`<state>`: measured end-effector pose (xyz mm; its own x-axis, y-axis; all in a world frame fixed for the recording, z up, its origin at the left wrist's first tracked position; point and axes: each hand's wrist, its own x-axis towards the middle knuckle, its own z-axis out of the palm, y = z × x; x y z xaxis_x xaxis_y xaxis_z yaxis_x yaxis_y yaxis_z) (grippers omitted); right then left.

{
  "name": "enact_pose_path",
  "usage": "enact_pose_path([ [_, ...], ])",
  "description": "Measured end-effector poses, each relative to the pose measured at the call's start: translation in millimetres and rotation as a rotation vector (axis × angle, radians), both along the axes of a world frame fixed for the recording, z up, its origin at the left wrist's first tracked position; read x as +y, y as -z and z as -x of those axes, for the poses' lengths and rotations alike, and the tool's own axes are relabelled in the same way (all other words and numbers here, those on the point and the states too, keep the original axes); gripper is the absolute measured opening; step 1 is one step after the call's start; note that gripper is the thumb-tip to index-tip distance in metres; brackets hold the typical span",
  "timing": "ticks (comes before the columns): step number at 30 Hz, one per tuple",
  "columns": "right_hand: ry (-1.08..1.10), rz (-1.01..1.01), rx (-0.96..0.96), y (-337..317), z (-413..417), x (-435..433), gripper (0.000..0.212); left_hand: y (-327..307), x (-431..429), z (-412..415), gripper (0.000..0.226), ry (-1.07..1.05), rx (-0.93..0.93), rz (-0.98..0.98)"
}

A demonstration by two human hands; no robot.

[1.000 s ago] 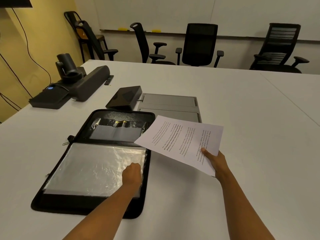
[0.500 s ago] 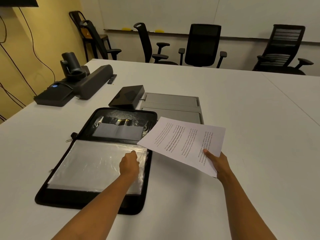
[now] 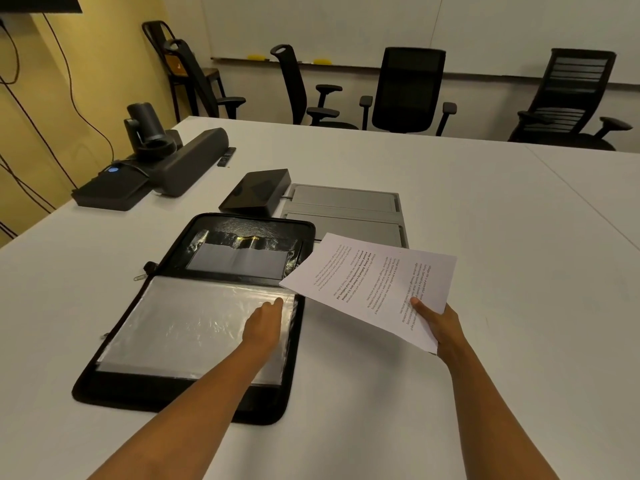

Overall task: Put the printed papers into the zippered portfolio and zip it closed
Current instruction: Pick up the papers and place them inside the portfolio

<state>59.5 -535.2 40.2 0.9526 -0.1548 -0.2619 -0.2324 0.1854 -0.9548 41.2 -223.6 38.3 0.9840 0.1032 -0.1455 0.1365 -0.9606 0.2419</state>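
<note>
Papers (image 3: 372,282), thin and floppy, pinched at their 5 o'clock corner by right hand (image 3: 438,323); left hand (image 3: 262,325) rests flat, unclenched, on open portfolio (image 3: 173,386).

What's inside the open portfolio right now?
Clear plastic sleeves fill the portfolio's near half, left hand resting on them. Under them is hidden. Printed papers remain outside, in the right hand.

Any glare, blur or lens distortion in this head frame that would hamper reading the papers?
Head view: glare on the plastic sleeve in the portfolio; wide-angle bowing at the table edges; papers in the right hand sharp, but print too small to read.
</note>
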Motion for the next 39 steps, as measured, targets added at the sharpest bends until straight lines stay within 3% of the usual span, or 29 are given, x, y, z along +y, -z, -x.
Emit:
enact_pose_path([
  [2,0.007,-0.008,0.0,0.6,0.3,-1.9,0.04,-0.2,1.7,0.4,0.042,0.094,0.039,-0.091],
  [6,0.017,-0.024,0.004,3.2,1.9,-6.5,0.037,-4.7,6.7,-2.2,0.033,0.16,0.12,-0.186],
  [14,0.006,0.026,0.012,8.0,8.0,-8.4,0.029,-8.8,7.3,-5.2,0.028,0.084,0.16,-0.233],
  [19,-0.025,0.042,-0.002,10.4,11.8,-0.8,0.028,-8.7,3.4,-0.1,0.035,-0.009,0.086,-0.215],
  [24,-0.073,0.049,-0.006,13.9,31.5,11.2,0.029,-3.1,6.9,24.9,0.066,-0.027,0.048,-0.226],
  [28,-0.105,0.035,0.022,19.7,36.1,18.2,0.025,0.2,0.8,28.5,0.077,-0.047,0.05,-0.141],
  [39,-0.194,0.066,0.125,28.3,61.5,23.2,0.039,-1.0,-7.0,42.0,0.062,-0.014,0.047,-0.046],
])
